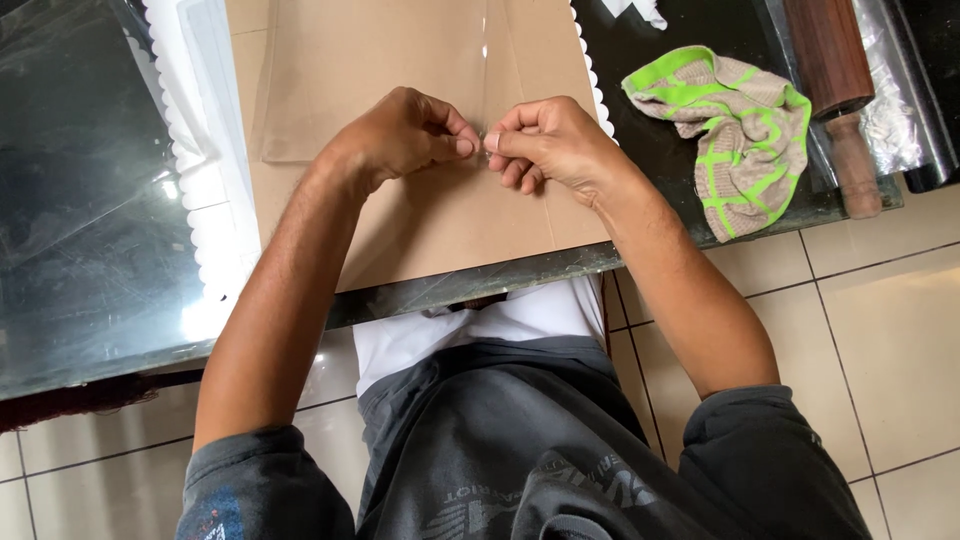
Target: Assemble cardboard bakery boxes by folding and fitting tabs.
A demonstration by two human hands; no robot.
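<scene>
Hands: our left hand (400,135) and right hand (548,142) meet, each grip pinched on the clear film (478,150).
Film: lies over the cardboard (440,215) near the surface's front edge.
Handling: we judge it light, flimsy, slippery; pinch an edge.

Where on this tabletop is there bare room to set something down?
Bare brown board below the left hand and right hand, to the table's near edge. Bare glass left of the scalloped white sheets. Crowded at right: green-and-grey cloth, wooden rolling pin, foil.
</scene>
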